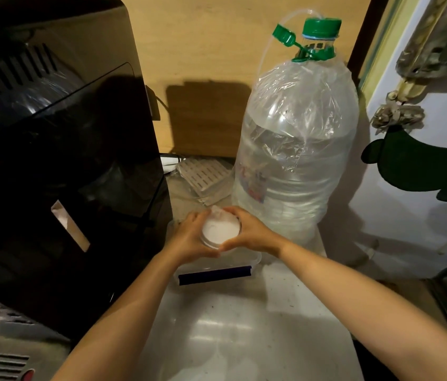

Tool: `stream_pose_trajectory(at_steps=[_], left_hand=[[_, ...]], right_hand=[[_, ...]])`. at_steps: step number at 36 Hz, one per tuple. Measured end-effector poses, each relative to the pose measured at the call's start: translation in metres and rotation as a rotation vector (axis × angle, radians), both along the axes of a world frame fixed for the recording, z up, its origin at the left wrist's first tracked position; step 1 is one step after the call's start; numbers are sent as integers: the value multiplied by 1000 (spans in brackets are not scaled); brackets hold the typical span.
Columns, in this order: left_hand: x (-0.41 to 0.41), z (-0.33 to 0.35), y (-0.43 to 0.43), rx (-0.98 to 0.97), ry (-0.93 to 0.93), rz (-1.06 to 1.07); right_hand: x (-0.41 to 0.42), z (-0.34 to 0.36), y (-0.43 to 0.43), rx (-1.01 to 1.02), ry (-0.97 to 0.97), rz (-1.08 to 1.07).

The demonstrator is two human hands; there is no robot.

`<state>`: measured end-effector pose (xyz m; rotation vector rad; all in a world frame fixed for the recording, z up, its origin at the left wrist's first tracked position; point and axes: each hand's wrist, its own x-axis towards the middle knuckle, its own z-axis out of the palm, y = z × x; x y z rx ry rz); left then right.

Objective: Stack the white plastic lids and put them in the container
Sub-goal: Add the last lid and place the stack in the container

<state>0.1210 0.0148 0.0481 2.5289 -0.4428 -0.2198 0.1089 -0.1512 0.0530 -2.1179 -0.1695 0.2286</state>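
Both hands, left hand [189,237] and right hand [249,232], cup a stack of white lids [220,230] directly above the clear container [255,258] on the counter [244,325], fingers [233,211] wrapped round the rim, apparently squaring them. The container's contents are hidden; a large water bottle [296,149] stands just behind it.

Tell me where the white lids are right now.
The white lids sit at the centre of the head view, gripped between the left hand and right hand, just above the clear container and in front of the big water bottle.
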Motion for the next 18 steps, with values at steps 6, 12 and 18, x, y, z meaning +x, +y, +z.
stream_pose_trajectory(at_steps=[6,12,18], left_hand=[[17,-23,4,-11,71,33],[23,-35,0,31,72,8],[26,-47,-1,82,116,-52]], right_hand=[[13,-19,-2,-53,89,-4],[22,-31,-2,-121,169,3],[28,-43,2,-220,262,3]])
